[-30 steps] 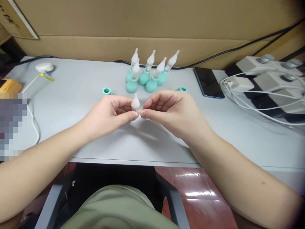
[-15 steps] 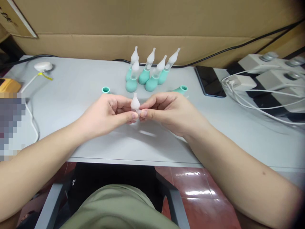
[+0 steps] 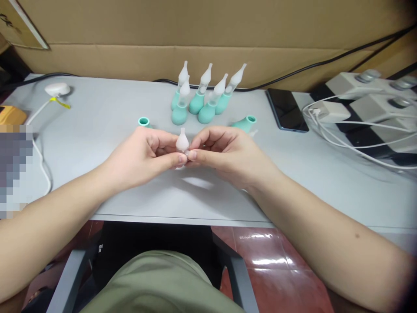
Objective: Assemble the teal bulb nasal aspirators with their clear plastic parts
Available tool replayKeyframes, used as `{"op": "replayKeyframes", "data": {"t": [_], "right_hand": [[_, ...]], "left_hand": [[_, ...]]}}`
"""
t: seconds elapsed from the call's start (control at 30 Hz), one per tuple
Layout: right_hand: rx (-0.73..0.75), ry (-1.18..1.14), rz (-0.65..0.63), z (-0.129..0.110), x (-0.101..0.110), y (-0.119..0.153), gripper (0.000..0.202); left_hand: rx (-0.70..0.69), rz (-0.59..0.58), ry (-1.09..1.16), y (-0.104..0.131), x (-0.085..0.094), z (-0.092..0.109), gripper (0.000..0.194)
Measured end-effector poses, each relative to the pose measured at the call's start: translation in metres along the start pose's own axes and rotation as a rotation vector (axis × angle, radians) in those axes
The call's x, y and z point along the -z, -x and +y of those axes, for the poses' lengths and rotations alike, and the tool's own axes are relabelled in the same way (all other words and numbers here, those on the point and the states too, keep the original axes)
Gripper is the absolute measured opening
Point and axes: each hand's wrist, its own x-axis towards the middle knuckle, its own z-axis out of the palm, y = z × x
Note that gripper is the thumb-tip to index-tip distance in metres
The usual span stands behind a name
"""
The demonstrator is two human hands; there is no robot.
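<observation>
Head view, centre: here's the nozzle piece (image 3: 182,142), white tip up, held over the near part of the table (image 3: 312,174) between both hands.
Left hand (image 3: 140,154): thumb and fingers pinching the nozzle piece from its left side.
Right hand (image 3: 234,152): thumb and forefinger pinching at its clear lower part, fingertips right beside the left thumb.
Under the fingertips: most of that clear part is covered, so its lower end is hard to make out.
Aspirator group: five bulb aspirators (image 3: 179,116) stand close together beyond the hands, green bulbs below, clear barrels, white tips above; several lean right.
Inside the barrels: a pale round piece shows in the middle one; the others are harder to read.
Left loose bulb (image 3: 143,122): open mouth up, dark green inside, body mostly hidden behind the left hand.
Right loose bulb (image 3: 245,123): tilted, mouth to the right, partly covered by the right hand; a pale sliver (image 3: 254,133) beside it, too small to name.
Right side: a dark phone (image 3: 288,111), then a white charger (image 3: 334,111) among cables and grey devices (image 3: 378,106) cut by the frame.
Left edge: a yellow object (image 3: 12,115), cut off, above a pixelated patch.
</observation>
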Motion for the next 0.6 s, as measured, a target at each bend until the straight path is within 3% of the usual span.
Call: {"op": "replayKeyframes", "data": {"t": [0.27, 0.4, 0.6], "right_hand": [[0.068, -0.053, 0.000, 0.012, 0.002, -0.006, 0.038], [0.089, -0.069, 0.042, 0.014, -0.001, -0.007, 0.035], [0.178, 0.010, 0.099, 0.014, -0.005, -0.007, 0.032]], "left_hand": [[-0.071, -0.021, 0.080, -0.004, 0.000, -0.005, 0.007], [-0.005, 0.036, 0.186, -0.007, -0.003, -0.010, 0.039], [-0.025, 0.045, 0.219, -0.007, -0.005, -0.006, 0.039]]}}
